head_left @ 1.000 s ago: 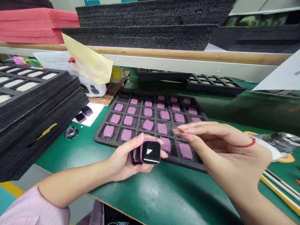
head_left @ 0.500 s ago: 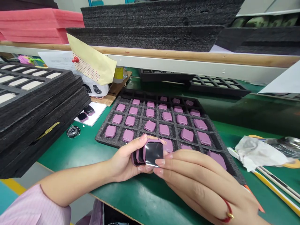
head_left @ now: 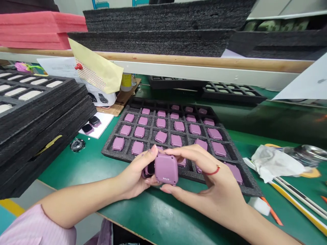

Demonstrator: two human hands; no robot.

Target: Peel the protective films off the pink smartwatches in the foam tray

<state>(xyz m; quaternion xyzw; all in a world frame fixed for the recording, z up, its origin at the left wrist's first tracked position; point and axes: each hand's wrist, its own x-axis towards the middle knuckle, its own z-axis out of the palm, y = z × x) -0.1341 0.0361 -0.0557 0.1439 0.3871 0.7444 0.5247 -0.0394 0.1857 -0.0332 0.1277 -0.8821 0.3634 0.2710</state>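
My left hand is closed around a small stack of purple watch bodies at the front edge of a black foam tray. My right hand grips one purple watch body by its sides, its purple back facing me, held against the stack. The tray's pockets hold several more purple watch bodies, backs up.
A tall stack of black foam trays stands at the left. Two dark watches lie on white paper beside it. At the right lie crumpled white wrap, a metal dish and pencils. More trays sit under the shelf.
My right hand came back from above the tray to the stack and took hold of the front watch body. That body has turned from screen side to purple back facing me.
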